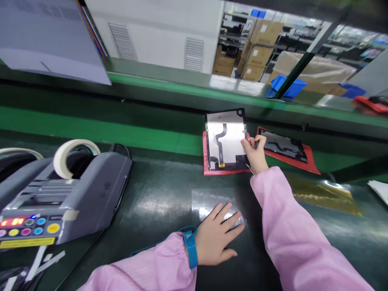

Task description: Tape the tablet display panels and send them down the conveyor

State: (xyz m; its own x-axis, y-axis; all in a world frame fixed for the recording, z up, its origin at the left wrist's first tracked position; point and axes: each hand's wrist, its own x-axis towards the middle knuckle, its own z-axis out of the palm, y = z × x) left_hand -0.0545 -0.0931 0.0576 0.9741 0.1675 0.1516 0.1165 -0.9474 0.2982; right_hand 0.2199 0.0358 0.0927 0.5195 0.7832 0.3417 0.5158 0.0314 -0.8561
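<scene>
My right hand (255, 153) grips the right edge of a tablet screen panel (233, 141), thumb on its silvery back. A dark ribbon cable runs down that back to a yellow-tipped end. Under the panel lies a pink bubble-wrap sheet (205, 155), mostly covered. My left hand (216, 238) is spread flat, palm down, with its fingertips over a clear plastic film (201, 198) on the dark bench. A blue wrist strap (190, 249) with a thin cord circles the left wrist.
A grey tape dispenser (93, 194) with a white tape roll (62, 161) stands at left. To the right, a second screen panel (285, 145) rests on red wrap (312, 157), behind a yellow transparent film (325, 196). A green-edged ledge (182, 83) runs along the back.
</scene>
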